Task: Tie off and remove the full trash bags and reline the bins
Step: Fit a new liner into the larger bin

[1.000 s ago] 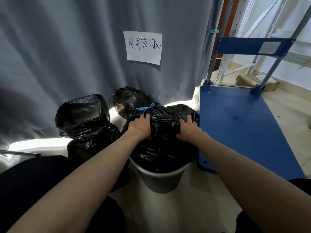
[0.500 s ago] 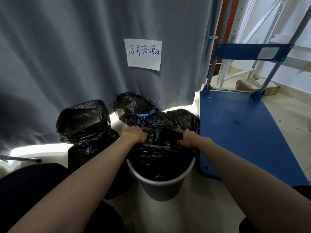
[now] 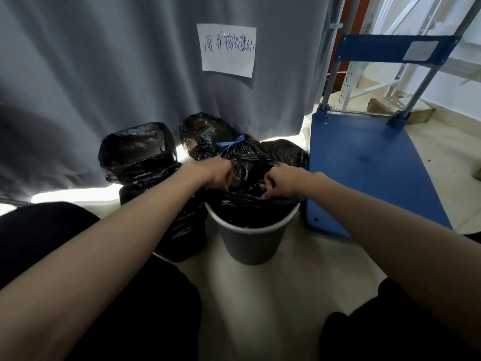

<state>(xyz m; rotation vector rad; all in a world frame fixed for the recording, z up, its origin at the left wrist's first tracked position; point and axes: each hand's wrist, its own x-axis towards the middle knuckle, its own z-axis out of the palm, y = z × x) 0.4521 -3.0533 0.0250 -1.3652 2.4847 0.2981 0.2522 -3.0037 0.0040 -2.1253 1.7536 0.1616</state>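
**Both hands curl into the black plastic at the bin's mouth**

Compared with a second ago, our hands have changed from lying flat on top of the tied bag to curling down into the plastic, and they now sit lower, close to the rim. More of the rim's near arc shows than before, and the tied bag's blue knot stands higher above our knuckles.

Our left hand (image 3: 218, 175), just left of the frame's centre, has its fingers bent downward and clenched on a fold of black plastic. Our right hand (image 3: 279, 181), just right of centre, is likewise curled, thumb and fingers pinching the black plastic near the rim's right side. We cannot tell whether the film we grip belongs to the tied trash bag (image 3: 247, 162) or to a liner around it; both are black and run together.

The tied trash bag sits in the grey bin (image 3: 247, 246) at the middle of the frame, its neck closed with a blue tie (image 3: 230, 145) pointing toward the upper centre. A second bin lined in black (image 3: 138, 152) stands to the left, touching or nearly touching the first. Another black bag (image 3: 205, 134) lies behind, against the grey curtain (image 3: 104, 61), which carries a handwritten paper note (image 3: 227, 49) at upper centre. A blue platform cart (image 3: 364, 165) stands at the right, just beside the bin.
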